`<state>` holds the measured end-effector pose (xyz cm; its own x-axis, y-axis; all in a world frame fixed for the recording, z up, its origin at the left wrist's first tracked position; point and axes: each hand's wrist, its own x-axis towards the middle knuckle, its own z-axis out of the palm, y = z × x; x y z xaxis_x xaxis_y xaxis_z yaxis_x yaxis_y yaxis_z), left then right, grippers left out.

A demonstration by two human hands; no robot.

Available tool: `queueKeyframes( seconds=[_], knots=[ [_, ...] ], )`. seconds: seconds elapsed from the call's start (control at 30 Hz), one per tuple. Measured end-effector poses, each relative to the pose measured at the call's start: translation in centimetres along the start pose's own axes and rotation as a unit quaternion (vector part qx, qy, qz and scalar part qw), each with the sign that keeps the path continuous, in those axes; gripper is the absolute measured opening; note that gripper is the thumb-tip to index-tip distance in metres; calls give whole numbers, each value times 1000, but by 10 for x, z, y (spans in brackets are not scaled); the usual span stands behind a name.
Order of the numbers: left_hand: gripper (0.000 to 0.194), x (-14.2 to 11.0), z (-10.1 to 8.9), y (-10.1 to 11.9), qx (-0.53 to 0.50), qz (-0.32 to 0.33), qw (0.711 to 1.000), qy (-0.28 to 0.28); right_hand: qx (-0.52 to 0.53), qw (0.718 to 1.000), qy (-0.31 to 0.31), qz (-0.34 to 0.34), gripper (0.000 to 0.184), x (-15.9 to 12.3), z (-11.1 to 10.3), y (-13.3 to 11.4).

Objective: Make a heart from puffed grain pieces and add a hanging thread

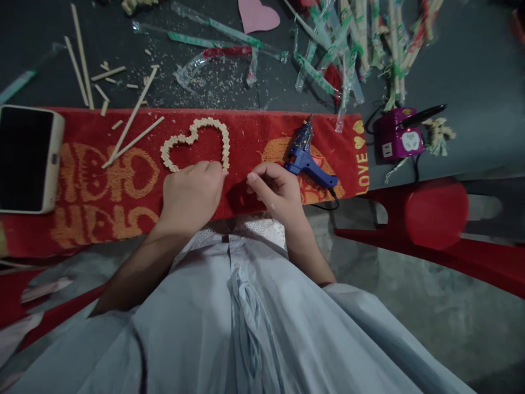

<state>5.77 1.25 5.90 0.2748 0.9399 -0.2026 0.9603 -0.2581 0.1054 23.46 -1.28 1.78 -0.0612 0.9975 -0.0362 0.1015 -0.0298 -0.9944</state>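
Dark tabletop (471, 82) stretches away under loose wrappers (324, 82) and pale crumbs, with a red towel (256, 142) laid along its near side, probably to shield the surface and give small parts some grip. On the towel, left of its middle, sits a heart-shaped outline (225, 139) of short pale pieces, its lobes facing away and its lower part covered by the left hand (192, 189). That hand is curled, knuckles up, perhaps to steady the outline; its fingertips are hidden, so I cannot tell whether they grip it. Beside it, the right hand (275, 190) is half closed, thumb close to the index finger, and whether anything tiny sits between them cannot be made out. A blue glue gun (302, 150) lies just beyond the right knuckles, nozzle pointing away and handle slanting to the near right, which seems to keep the tip off the skin; its cord drops past the near edge. Thin sticks (135, 111) lie left of the heart, and farther left a phone (27, 158) limits that side. Between heart and gun, the strip of towel offers the best room; toward the body, the edge is close and both wrists already overhang it.
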Motion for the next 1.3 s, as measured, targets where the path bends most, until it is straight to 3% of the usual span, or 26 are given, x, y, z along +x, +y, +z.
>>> queueKeyframes(
  seconds=[0.13,0.27,0.53,0.77,1.0,1.17,1.3],
  knots=[
    [30,1,3,-3,-44,-69,997,-9,-81,995,5,-60,36,4,1,8],
    [25,0,8,-10,-110,-124,986,26,-151,983,-5,-103,29,6,4,11],
    [22,-2,18,-17,-173,-121,975,67,-243,956,3,-165,22,11,14,19],
    [19,-3,28,-26,-203,-80,972,86,-336,933,-94,-93,29,20,12,4],
    [24,-11,30,-27,-299,-76,940,146,-346,929,-106,-74,27,21,10,0],
    [27,-29,29,-19,-315,-58,942,105,-321,935,-132,-68,34,15,4,-6],
    [24,-39,30,-10,-263,-64,960,66,-377,920,-109,6,29,13,9,-17]
  ],
)
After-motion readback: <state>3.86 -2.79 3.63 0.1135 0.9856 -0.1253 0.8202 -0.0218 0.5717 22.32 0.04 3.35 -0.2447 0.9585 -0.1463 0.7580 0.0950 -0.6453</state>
